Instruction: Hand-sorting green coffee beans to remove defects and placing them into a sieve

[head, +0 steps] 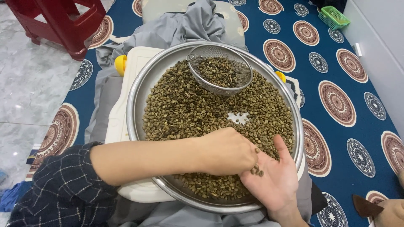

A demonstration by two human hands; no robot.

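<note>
Two hands: both belong to the person wearing the camera and meet over the near rim of one round steel tray (135,101).
Left hand (225,152): reaches in from the left across the tray, fingers curled down into a loose fist with the fingertips bunched at the right palm; what the fingertips pinch I cannot tell, as the knuckles hide them.
Right hand (273,178): lies open, palm up, fingers spread flat with the thumb pointing up, resting at the tray's near right edge.
Beans in the palm (257,171): a few, roughly four or five, lie loose on the open right palm, just beside the left fingertips.
Green coffee beans (185,109): far too many to count; they cover almost the whole tray in one shallow layer, with a single small bare patch of metal right of centre.
Mesh strainer (219,75): one, round and wire-rimmed, tilted on the beans at the far side of the tray, with a small heap of beans inside it.
Under the tray: one white plastic container (126,122) with yellow knobs showing at two sides.
Sleeve (63,189): one dark checked sleeve, pushed up the left forearm.
Around: one blue patterned mat (336,63), one red stool (63,21), one green basket (333,17).
</note>
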